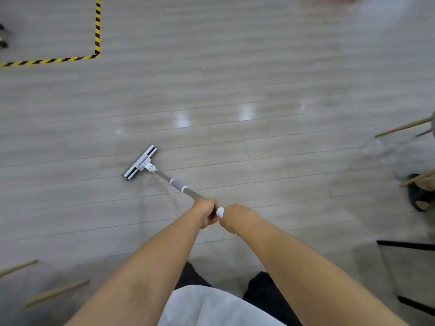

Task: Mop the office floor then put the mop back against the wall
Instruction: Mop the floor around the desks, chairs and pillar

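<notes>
**Mop head down on the floor, both hands on the handle**

The mop (139, 162) has its flat white and grey head on the grey plank floor (259, 67), left of centre at middle distance. Its metal handle slopes back and to the right towards the person. The left hand (207, 214) is wrapped round the handle just short of its near end, fingers curled tight on it. The right hand (235, 217) grips the very end, touching the white end cap (220, 212); its fingers are mostly hidden behind the hand.

Bright glare patches lie on the boards beyond the mop head. Yellow-and-black tape (97, 27) marks a corner at far left. Wooden chair legs (403, 127) reach in at the right edge, with a sandalled foot (421, 198) below them. More wooden legs (56, 292) lie at near left.
</notes>
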`<state>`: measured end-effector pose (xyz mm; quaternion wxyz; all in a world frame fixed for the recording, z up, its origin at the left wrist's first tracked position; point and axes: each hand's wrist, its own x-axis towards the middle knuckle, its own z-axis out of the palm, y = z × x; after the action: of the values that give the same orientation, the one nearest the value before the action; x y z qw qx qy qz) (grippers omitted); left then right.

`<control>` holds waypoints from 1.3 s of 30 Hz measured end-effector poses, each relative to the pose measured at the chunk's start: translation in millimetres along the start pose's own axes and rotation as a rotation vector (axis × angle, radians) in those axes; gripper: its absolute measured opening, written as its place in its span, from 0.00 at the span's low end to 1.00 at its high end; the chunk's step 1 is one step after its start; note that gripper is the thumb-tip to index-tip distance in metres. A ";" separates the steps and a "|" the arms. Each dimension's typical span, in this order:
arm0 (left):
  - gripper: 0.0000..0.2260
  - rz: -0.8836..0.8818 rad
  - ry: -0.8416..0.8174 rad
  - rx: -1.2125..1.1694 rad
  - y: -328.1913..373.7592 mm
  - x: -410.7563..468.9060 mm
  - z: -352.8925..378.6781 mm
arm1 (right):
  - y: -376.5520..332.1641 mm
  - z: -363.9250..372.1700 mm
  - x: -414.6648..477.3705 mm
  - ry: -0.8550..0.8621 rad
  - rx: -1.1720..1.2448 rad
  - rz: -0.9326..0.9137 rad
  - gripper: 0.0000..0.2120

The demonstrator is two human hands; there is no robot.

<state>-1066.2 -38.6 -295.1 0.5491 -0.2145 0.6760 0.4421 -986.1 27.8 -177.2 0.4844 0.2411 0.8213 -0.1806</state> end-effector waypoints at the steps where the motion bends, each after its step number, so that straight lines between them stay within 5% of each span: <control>1: 0.10 0.009 0.010 -0.032 -3.4 -2.9 19.5 | 19.7 -0.2 -3.5 -0.004 -0.020 -0.006 0.08; 7: 0.13 0.012 -0.011 -0.158 -32.0 -38.2 146.4 | 145.2 7.3 -33.6 -0.041 -0.071 0.033 0.02; 10: 0.15 0.021 0.007 -0.219 -30.5 -52.7 188.4 | 186.9 -4.7 -48.3 -0.025 -0.103 0.016 0.10; 16: 0.04 0.043 0.070 -0.261 10.7 -46.2 231.1 | 233.1 -45.1 -27.0 0.029 -0.152 -0.038 0.06; 19: 0.02 0.023 0.065 -0.303 37.4 -34.2 253.1 | 256.7 -76.4 -13.6 0.017 -0.231 -0.068 0.13; 39: 0.13 0.006 0.077 -0.527 159.3 21.7 434.6 | 433.7 -228.2 50.3 -0.024 -0.476 -0.220 0.14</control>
<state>-956.0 410.2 -260.2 0.4467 -0.3649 0.5586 0.5961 -921.0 514.9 -142.7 0.5148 0.0274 0.8561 -0.0367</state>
